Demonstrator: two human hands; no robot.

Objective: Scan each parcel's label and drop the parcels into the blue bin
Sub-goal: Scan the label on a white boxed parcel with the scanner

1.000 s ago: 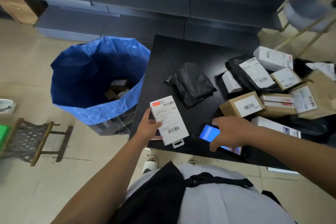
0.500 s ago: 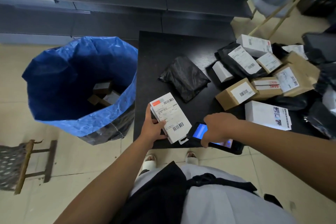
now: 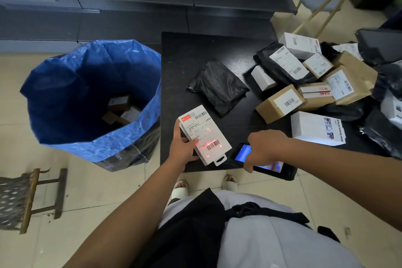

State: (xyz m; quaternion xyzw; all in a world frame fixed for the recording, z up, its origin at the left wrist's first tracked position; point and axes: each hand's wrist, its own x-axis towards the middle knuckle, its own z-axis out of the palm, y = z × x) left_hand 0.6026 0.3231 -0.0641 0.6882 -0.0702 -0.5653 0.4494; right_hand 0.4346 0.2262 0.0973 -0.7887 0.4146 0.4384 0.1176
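Observation:
My left hand point(image 3: 182, 150) grips a flat white parcel point(image 3: 204, 134) by its left edge, label up, over the near edge of the black table point(image 3: 180, 54). Red scanner light falls on the barcode at the label's lower end. My right hand point(image 3: 264, 148) holds a black handheld scanner point(image 3: 274, 168) with a lit blue screen, its front end pointing at the white parcel from the right. The blue bin point(image 3: 91, 98), a tall open blue sack, stands on the floor left of the table with a few boxes at its bottom.
A black bag parcel point(image 3: 218, 86) lies mid-table. A heap of cardboard boxes point(image 3: 278, 102), white boxes point(image 3: 316, 128) and black bags fills the table's right side. A low wooden stool point(image 3: 24, 198) stands at the lower left. Grey shelving runs behind.
My right hand has closed on the scanner and brought it up beside the white parcel. Red scan light now shows on the label. The parcel stayed in my left hand.

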